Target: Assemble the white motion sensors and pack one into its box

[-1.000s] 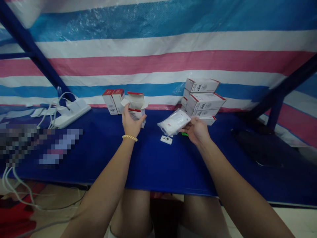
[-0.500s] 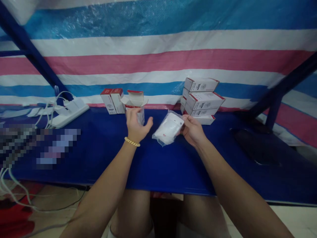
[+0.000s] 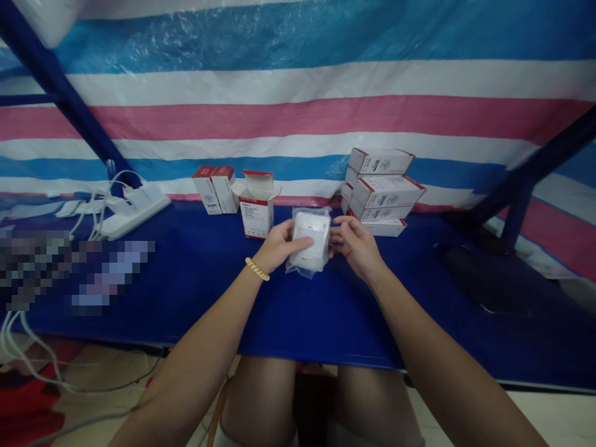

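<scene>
A white device in a clear plastic bag is held by the left hand over the middle of the blue surface. The thumb is laid across the front of the bag, while the other fingers are mostly hidden behind its left edge. A yellow coiled band is worn on the left wrist.

The right hand is held half open at the right edge of the bag, with its fingers loosely bent; nothing is seen gripped in it, and whether the plastic is touched by the fingertips cannot be told.

Just beyond the left hand, a white-and-red carton is stood upright, its top flap raised and its side flaps spread. To the left of it, two closed cartons are set upright side by side. Behind the right hand, further cartons are piled on their sides in a somewhat uneven stack.

At the far left, a white power strip is placed at a slant, with chargers plugged in and white cables looped around it. On the right, a dark flat object is laid on the surface. The back is covered by a striped tarpaulin.
</scene>
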A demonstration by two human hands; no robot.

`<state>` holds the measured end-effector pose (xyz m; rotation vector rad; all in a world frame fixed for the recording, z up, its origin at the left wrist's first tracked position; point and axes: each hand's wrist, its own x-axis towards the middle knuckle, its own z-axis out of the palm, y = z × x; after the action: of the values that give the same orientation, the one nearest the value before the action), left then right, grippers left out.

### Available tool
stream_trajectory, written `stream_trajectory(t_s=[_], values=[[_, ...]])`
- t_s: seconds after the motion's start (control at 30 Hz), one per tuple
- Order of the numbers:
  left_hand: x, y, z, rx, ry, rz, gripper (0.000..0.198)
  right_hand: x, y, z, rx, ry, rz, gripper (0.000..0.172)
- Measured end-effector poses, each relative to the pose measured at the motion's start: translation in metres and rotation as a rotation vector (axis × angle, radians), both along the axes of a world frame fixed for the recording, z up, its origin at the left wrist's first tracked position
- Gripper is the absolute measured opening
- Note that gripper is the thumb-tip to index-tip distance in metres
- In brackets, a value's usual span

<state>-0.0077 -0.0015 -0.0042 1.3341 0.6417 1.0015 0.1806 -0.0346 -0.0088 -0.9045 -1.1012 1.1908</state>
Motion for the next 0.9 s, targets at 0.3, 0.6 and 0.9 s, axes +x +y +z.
stream_trajectory(t_s=[0.3, 0.6, 0.9], values=[[0.008, 0.005, -0.005, -0.104, -0.259, 0.152, 0.055, -0.004, -0.004, -0.006, -0.020, -0.246, 0.227, 0.051], [-0.001, 0.008, 0.001, -0.224, -0.079, 0.128, 0.042, 0.011, 0.006, -0.007, -0.027, -0.126, 0.060, 0.045], [0.005, 0.010, -0.002, -0.332, -0.181, 0.133, 0.025, 0.015, 0.011, -0.009, -0.046, -0.093, -0.111, 0.046]])
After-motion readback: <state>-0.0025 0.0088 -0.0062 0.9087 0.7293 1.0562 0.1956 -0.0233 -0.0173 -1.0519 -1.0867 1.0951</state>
